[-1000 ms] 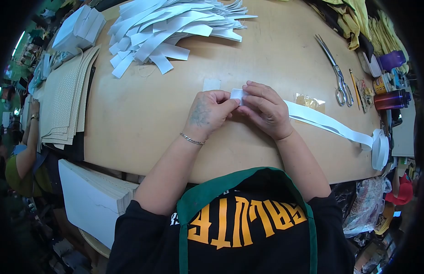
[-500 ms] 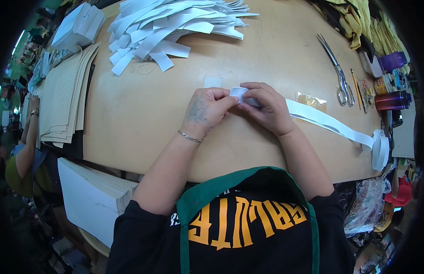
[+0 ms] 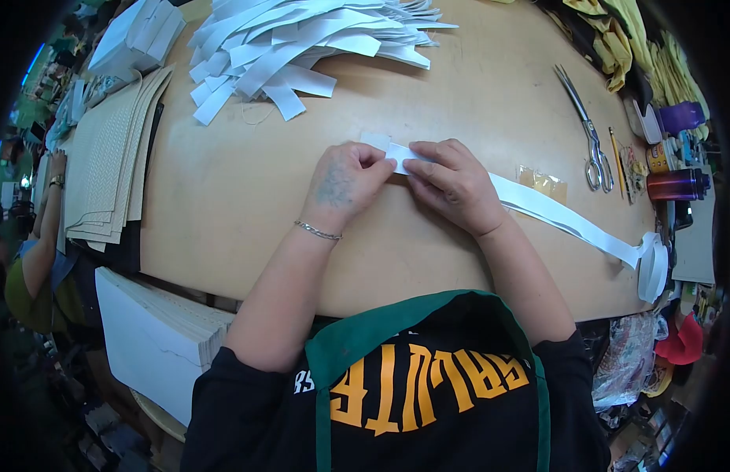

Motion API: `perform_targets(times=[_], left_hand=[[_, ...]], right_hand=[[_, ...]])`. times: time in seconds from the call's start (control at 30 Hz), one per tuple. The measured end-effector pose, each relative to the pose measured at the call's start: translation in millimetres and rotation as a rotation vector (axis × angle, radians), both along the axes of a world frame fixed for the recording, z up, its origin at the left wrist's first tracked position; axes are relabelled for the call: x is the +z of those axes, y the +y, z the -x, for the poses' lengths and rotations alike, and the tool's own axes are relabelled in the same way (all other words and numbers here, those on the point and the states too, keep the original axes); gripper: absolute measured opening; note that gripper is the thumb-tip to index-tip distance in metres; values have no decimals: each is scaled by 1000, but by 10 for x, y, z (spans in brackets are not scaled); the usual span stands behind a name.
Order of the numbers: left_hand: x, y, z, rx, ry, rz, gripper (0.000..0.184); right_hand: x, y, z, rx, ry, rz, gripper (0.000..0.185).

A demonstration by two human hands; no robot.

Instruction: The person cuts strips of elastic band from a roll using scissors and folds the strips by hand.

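On the table [image 3: 223, 197], the left hand [image 3: 341, 181] and right hand [image 3: 457, 187] both hold the white strip [image 3: 554, 215]; a snag at its roll [image 3: 654, 269] could (I judge) skew it.

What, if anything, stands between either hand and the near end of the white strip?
Nothing visible: the left hand and right hand are both at the white strip. The scissors lie apart from it.
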State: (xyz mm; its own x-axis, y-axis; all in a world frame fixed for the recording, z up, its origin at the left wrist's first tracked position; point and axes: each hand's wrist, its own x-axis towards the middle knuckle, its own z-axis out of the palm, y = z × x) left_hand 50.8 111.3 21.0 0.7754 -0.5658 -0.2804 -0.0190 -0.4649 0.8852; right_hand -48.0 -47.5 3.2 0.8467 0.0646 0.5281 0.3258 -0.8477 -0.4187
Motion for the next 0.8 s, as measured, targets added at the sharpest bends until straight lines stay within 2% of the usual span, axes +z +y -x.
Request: perform_targets(times=[0.1,0.2,0.3,0.4,0.8], left_hand=[[-217,124,-188,39,-631,92,16],[-208,184,-192,-8,-418,198,26],[-230,171,-120,-174,-790,114,31],[-173,130,-21,-170,-759,31,37],[-279,101,-89,-171,-718,22,32]], right_hand=[[22,-18,-8,-27,69,32,19],[42,-30,-37,-33,103,25,17],[82,-38,-77,7,143,7,17],[112,-67,-94,41,168,24,18],[148,-55,-78,5,189,142,15]])
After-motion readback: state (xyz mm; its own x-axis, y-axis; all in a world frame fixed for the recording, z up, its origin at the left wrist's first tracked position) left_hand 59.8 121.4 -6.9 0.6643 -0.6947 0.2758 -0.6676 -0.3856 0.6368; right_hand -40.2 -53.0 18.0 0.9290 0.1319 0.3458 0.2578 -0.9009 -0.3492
